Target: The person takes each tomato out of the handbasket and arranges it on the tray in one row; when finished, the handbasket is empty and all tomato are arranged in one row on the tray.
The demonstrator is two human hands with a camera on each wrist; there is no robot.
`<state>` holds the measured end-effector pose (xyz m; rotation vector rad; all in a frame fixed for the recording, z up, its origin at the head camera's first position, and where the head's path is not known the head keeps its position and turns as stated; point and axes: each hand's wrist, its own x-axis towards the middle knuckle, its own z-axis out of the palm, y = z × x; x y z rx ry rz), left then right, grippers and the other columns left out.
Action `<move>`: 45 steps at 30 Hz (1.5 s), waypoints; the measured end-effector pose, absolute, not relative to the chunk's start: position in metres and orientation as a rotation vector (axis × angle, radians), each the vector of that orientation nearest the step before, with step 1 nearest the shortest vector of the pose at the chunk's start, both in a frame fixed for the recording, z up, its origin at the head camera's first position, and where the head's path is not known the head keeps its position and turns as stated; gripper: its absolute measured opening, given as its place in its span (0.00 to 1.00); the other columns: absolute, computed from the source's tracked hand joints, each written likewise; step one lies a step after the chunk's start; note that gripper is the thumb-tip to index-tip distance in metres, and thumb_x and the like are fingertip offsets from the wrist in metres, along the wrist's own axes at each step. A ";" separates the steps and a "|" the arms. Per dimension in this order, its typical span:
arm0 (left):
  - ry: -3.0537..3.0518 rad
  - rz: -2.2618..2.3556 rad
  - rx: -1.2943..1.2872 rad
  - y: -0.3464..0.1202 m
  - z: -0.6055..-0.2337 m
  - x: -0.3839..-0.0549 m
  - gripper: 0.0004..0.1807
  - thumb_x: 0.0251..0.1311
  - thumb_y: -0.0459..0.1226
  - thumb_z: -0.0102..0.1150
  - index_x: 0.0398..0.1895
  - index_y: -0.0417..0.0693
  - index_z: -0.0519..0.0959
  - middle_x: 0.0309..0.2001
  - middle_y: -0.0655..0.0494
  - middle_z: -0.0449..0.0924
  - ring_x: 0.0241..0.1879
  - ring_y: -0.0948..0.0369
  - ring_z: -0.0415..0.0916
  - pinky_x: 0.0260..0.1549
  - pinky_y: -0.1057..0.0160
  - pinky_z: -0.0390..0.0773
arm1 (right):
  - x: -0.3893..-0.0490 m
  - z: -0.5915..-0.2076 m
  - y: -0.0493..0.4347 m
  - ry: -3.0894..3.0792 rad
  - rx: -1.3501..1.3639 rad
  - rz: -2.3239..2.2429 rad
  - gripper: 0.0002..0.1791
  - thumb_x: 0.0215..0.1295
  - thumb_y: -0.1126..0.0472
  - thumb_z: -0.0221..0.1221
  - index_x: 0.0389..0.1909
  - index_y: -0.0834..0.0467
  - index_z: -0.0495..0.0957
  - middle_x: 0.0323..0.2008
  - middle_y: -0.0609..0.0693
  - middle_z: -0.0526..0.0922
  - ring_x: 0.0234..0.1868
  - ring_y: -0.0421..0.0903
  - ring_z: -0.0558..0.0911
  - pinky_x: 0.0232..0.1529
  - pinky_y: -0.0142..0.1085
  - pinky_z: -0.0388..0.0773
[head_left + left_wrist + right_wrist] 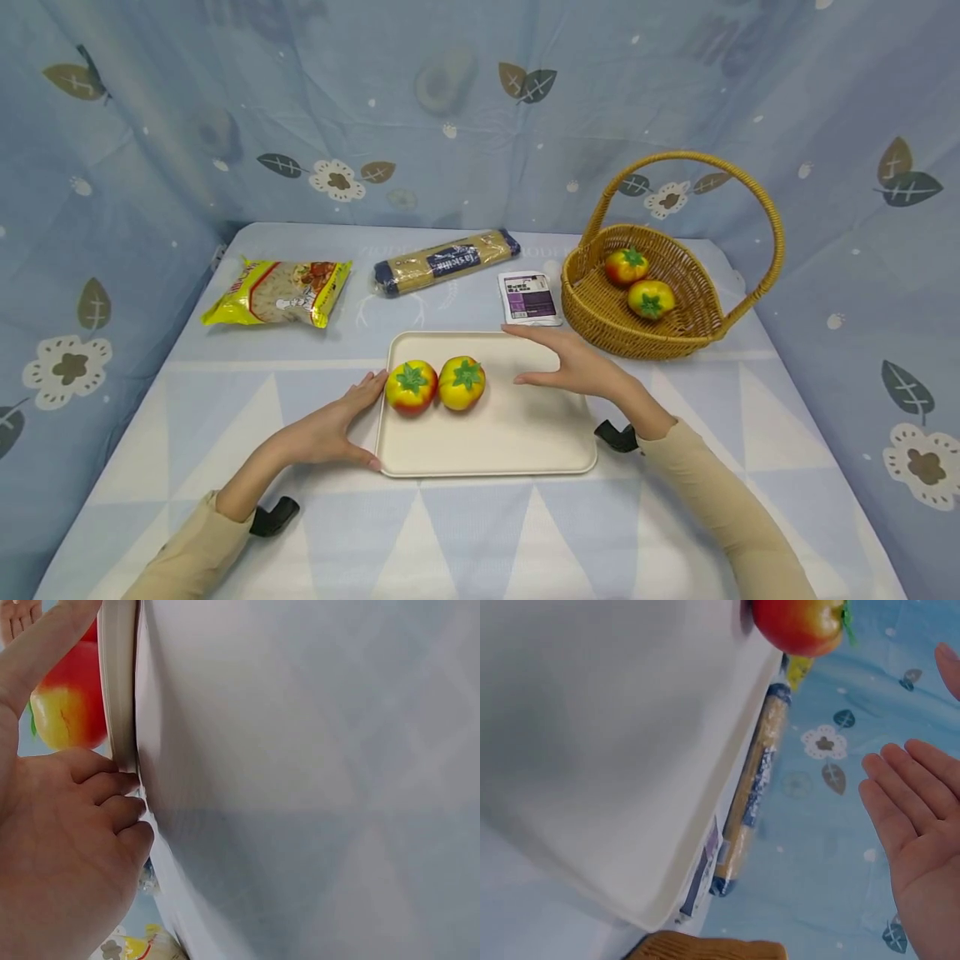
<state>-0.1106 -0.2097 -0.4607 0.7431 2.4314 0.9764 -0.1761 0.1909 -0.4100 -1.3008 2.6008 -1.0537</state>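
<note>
A cream rectangular tray [517, 433] lies on the table with two yellow-red toy tomatoes, one [410, 388] by its left rim and another [461, 383] right beside it. My left hand [330, 429] is at the tray's left side, thumb and fingers spread, fingertips right at the rim. In the left wrist view its fingertips [133, 806] meet the outer edge low down. Over the tray's right part hovers my right hand [573, 364], fingers extended and thumb apart, holding nothing. The right wrist view shows its palm [937, 862] bare.
A wicker basket [626, 333] with a tall handle stands at the back right, holding two similar toy tomatoes [651, 300]. Behind the tray lie a purple-and-white sachet [529, 298] and a pack of spaghetti [446, 262]. A yellow food bag [277, 292] is at the back left.
</note>
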 end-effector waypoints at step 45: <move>2.407 0.987 0.701 -0.208 -0.460 -0.111 0.70 0.37 0.52 0.78 0.76 0.39 0.41 0.76 0.43 0.37 0.74 0.45 0.32 0.69 0.41 0.40 | -0.180 -0.367 0.322 3.161 -0.871 -1.049 0.39 0.52 0.67 0.71 0.67 0.53 0.70 0.63 0.56 0.73 0.59 0.60 0.74 0.53 0.54 0.73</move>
